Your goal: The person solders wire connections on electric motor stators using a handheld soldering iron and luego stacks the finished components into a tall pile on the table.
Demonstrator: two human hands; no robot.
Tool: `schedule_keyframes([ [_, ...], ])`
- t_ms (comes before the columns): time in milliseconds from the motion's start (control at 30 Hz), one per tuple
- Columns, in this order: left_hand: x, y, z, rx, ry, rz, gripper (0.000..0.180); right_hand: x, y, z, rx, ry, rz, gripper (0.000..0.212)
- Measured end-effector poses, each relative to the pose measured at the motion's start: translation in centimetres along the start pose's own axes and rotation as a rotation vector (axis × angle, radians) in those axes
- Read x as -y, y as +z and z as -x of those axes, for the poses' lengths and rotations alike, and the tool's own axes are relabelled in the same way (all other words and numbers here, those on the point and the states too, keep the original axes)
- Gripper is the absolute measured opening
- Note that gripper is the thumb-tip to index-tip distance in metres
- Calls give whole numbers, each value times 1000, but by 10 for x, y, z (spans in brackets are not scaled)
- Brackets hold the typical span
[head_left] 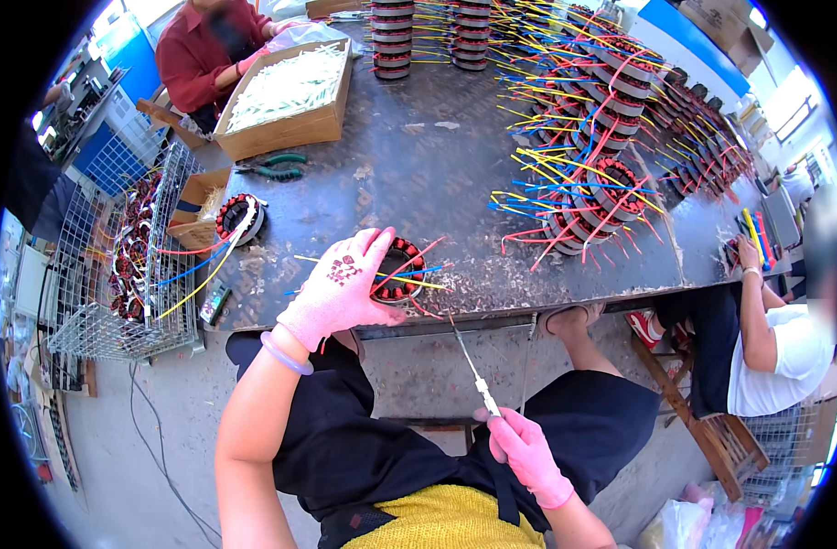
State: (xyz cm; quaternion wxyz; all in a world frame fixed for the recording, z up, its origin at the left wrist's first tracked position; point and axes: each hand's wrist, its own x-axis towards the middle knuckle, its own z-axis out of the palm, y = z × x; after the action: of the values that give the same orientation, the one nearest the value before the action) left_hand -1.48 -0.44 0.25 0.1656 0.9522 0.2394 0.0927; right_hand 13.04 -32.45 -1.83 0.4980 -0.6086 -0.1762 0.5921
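Observation:
Near the front edge of the metal-topped table, my left hand (pixel 343 285), in a pink glove, is closed round the side of a motor stator (pixel 400 291). That stator is a ring with dark red windings, and red, yellow and blue wires stick out of it. My pink-gloved right hand (pixel 526 450) is lower, over my lap, gripping a thin white-handled tool (pixel 482 388). The tool's slender shaft slants up and left, its tip close to the end of a red wire by the table edge; whether they touch I cannot tell. Another stator (pixel 239 221) with white sleeving lies to the left.
Stacked stators (pixel 611 101) with long wires crowd the table's right side. Green-handled pliers (pixel 274 166) and a cardboard box (pixel 281 137) of white strips lie far left. A wire basket (pixel 130 265) stands left of the table. One person sits across the far left, another (pixel 775 352) at right.

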Motion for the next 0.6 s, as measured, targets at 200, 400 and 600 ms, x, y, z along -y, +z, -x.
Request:
schedule_keyframes([
  [200, 1, -3, -8, -18, 23, 5, 98, 6, 5, -2, 7, 15, 95, 35],
  [400, 4, -4, -9, -19, 57, 15, 98, 1, 9, -4, 24, 24, 90, 35],
  [600, 2, -5, -10, 14, 46, 41, 98, 3, 12, -2, 55, 11, 109, 37],
])
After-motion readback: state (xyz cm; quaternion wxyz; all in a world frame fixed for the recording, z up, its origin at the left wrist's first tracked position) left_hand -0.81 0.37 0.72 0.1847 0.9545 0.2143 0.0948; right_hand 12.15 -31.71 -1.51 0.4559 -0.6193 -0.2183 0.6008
